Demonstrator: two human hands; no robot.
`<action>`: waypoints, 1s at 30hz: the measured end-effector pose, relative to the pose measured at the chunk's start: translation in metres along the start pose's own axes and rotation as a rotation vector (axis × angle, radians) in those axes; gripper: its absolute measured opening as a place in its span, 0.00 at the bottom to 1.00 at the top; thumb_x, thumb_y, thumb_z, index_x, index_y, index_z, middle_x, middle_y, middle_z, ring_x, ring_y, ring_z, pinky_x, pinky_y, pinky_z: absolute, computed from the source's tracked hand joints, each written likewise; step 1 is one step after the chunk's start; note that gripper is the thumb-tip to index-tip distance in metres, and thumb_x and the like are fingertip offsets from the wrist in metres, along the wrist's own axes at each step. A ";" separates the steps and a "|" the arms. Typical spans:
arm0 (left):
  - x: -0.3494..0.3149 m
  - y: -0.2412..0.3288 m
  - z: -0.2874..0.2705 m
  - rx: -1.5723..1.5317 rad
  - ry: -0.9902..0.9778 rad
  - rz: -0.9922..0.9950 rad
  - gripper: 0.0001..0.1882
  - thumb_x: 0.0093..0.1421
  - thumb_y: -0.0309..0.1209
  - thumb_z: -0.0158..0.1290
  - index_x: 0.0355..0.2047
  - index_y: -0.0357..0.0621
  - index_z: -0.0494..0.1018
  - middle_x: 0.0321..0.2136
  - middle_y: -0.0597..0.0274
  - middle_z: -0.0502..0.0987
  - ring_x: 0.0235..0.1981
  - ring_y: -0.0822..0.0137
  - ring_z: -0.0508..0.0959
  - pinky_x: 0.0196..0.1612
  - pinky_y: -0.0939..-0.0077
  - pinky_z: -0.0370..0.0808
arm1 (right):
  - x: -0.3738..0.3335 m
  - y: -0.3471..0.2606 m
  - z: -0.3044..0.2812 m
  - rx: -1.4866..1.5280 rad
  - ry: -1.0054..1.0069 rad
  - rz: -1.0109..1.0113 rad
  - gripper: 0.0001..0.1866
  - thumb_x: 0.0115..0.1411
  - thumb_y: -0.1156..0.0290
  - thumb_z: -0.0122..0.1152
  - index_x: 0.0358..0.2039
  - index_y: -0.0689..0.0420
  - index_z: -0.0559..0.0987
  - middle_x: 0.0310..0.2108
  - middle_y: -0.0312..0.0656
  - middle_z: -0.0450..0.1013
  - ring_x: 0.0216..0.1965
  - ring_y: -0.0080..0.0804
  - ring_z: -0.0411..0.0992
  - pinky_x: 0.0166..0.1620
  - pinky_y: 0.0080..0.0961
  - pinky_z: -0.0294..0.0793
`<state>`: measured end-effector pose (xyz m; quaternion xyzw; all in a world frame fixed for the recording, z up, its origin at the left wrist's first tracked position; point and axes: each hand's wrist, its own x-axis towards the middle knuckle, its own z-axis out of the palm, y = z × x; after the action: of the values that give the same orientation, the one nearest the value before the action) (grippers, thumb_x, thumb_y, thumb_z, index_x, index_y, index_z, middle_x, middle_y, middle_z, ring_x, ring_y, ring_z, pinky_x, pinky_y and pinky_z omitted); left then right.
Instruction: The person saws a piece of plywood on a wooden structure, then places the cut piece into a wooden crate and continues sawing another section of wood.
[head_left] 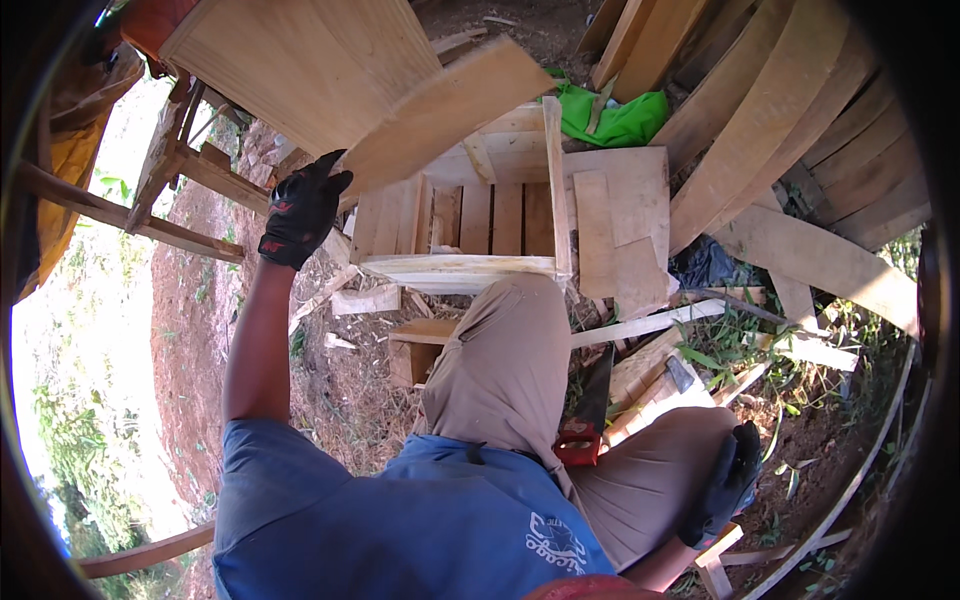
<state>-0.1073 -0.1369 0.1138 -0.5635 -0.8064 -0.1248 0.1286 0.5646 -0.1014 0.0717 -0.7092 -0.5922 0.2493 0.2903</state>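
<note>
My left hand [303, 208], in a black glove, pinches the near left end of a thin wooden board [455, 108] between thumb and fingers. The board slants up to the right, above a slatted wooden crate [460, 265] that stands in front of my knee. Part of the crate's left and far side is hidden behind the board. Against the outer side of my bent right knee rests my right hand [728, 485], also gloved. Its fingers lie along the trouser leg and hold nothing that I can see.
A wide wooden panel [310, 65] stands at the far left beside a wooden frame [190, 165]. A handsaw [590, 410] lies between my legs. Long planks [760, 130] lean at the right, near a green cloth [625, 118]. Offcuts [365, 300] litter the ground.
</note>
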 end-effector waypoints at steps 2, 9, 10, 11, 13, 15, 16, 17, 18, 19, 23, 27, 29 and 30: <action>-0.011 -0.014 0.015 -0.032 0.101 -0.007 0.18 0.75 0.38 0.53 0.62 0.59 0.79 0.44 0.47 0.87 0.44 0.43 0.86 0.47 0.49 0.83 | 0.000 -0.001 0.003 -0.001 -0.021 -0.028 0.23 0.79 0.65 0.57 0.66 0.66 0.75 0.64 0.53 0.75 0.65 0.43 0.74 0.68 0.40 0.72; -0.030 -0.011 0.069 -0.012 -0.141 -0.011 0.20 0.73 0.33 0.54 0.64 0.63 0.78 0.39 0.44 0.86 0.43 0.41 0.86 0.46 0.46 0.82 | 0.005 0.016 0.003 0.064 -0.026 -0.060 0.23 0.78 0.64 0.58 0.67 0.65 0.75 0.64 0.52 0.75 0.65 0.44 0.73 0.67 0.42 0.74; -0.041 -0.014 0.078 -0.020 -0.190 -0.074 0.20 0.73 0.33 0.55 0.64 0.63 0.78 0.40 0.44 0.86 0.44 0.40 0.85 0.47 0.45 0.82 | 0.005 0.013 0.002 0.044 -0.040 -0.050 0.24 0.78 0.63 0.59 0.67 0.64 0.75 0.64 0.52 0.75 0.65 0.44 0.73 0.67 0.42 0.74; -0.046 -0.010 0.083 -0.049 -0.236 -0.085 0.20 0.73 0.33 0.54 0.63 0.63 0.78 0.41 0.44 0.86 0.45 0.40 0.86 0.47 0.45 0.82 | 0.005 0.012 0.001 0.040 -0.030 -0.024 0.24 0.78 0.63 0.59 0.67 0.64 0.75 0.64 0.52 0.75 0.65 0.44 0.74 0.67 0.42 0.74; -0.057 -0.001 0.090 -0.105 -0.330 -0.109 0.20 0.73 0.32 0.54 0.63 0.62 0.79 0.43 0.45 0.87 0.45 0.41 0.86 0.48 0.46 0.82 | 0.003 0.009 0.000 0.032 -0.013 0.024 0.24 0.78 0.62 0.58 0.67 0.64 0.75 0.64 0.52 0.75 0.65 0.44 0.74 0.67 0.42 0.73; -0.062 0.010 0.091 -0.097 -0.331 -0.063 0.19 0.74 0.33 0.53 0.62 0.60 0.79 0.46 0.46 0.87 0.47 0.42 0.86 0.50 0.47 0.82 | 0.001 0.008 0.000 0.008 0.002 0.012 0.24 0.79 0.62 0.58 0.68 0.64 0.74 0.64 0.52 0.75 0.64 0.44 0.74 0.68 0.41 0.73; -0.061 0.009 0.101 -0.103 -0.315 -0.020 0.19 0.74 0.33 0.53 0.63 0.59 0.79 0.46 0.45 0.87 0.47 0.42 0.86 0.51 0.47 0.82 | 0.001 0.008 0.000 -0.004 0.010 0.005 0.25 0.79 0.62 0.58 0.68 0.64 0.74 0.64 0.52 0.75 0.64 0.44 0.75 0.68 0.41 0.73; -0.061 0.009 0.109 -0.110 -0.302 0.021 0.19 0.74 0.34 0.53 0.63 0.58 0.79 0.46 0.45 0.86 0.48 0.42 0.86 0.52 0.47 0.81 | 0.000 0.011 -0.001 -0.009 0.000 -0.002 0.25 0.79 0.62 0.57 0.68 0.64 0.74 0.64 0.52 0.75 0.64 0.44 0.75 0.68 0.41 0.73; -0.056 0.012 0.113 -0.091 -0.318 0.033 0.19 0.73 0.33 0.53 0.63 0.57 0.79 0.49 0.47 0.86 0.50 0.43 0.85 0.53 0.48 0.81 | 0.003 0.015 0.000 -0.008 -0.006 -0.011 0.25 0.79 0.62 0.57 0.68 0.64 0.74 0.64 0.52 0.75 0.64 0.44 0.75 0.68 0.41 0.73; -0.051 0.009 0.120 -0.068 -0.307 0.054 0.19 0.74 0.33 0.52 0.63 0.57 0.79 0.50 0.47 0.86 0.50 0.43 0.85 0.54 0.48 0.81 | 0.005 0.018 0.001 -0.009 -0.010 -0.020 0.25 0.79 0.62 0.57 0.68 0.64 0.74 0.64 0.52 0.75 0.64 0.44 0.75 0.68 0.41 0.73; -0.046 -0.021 0.178 0.028 -0.256 0.166 0.21 0.72 0.31 0.49 0.64 0.53 0.78 0.53 0.48 0.85 0.52 0.45 0.85 0.55 0.49 0.81 | 0.005 0.015 0.004 -0.033 -0.026 -0.039 0.25 0.79 0.63 0.58 0.68 0.65 0.74 0.64 0.53 0.75 0.64 0.45 0.75 0.67 0.41 0.73; -0.037 -0.025 0.243 0.114 -0.321 0.249 0.24 0.71 0.31 0.48 0.65 0.51 0.76 0.50 0.52 0.86 0.49 0.50 0.87 0.53 0.51 0.82 | 0.004 0.012 0.004 -0.028 -0.013 -0.021 0.25 0.79 0.63 0.58 0.67 0.67 0.74 0.64 0.54 0.76 0.63 0.45 0.76 0.67 0.40 0.74; -0.029 -0.029 0.276 0.227 -0.413 0.299 0.25 0.71 0.31 0.48 0.67 0.52 0.74 0.48 0.54 0.87 0.48 0.53 0.87 0.51 0.53 0.83 | 0.005 0.014 0.005 -0.038 -0.005 -0.042 0.25 0.79 0.63 0.59 0.67 0.67 0.74 0.63 0.54 0.76 0.63 0.45 0.76 0.66 0.39 0.75; -0.029 -0.030 0.289 0.288 -0.468 0.327 0.26 0.71 0.32 0.47 0.69 0.53 0.73 0.47 0.54 0.87 0.47 0.54 0.88 0.50 0.53 0.83 | 0.005 0.013 0.006 -0.042 -0.007 -0.060 0.25 0.79 0.63 0.59 0.67 0.67 0.74 0.63 0.54 0.77 0.63 0.45 0.76 0.66 0.39 0.75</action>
<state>-0.1453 -0.0720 -0.1686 -0.6749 -0.7224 0.1460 0.0366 0.5709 -0.0976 0.0582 -0.6962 -0.6191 0.2306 0.2808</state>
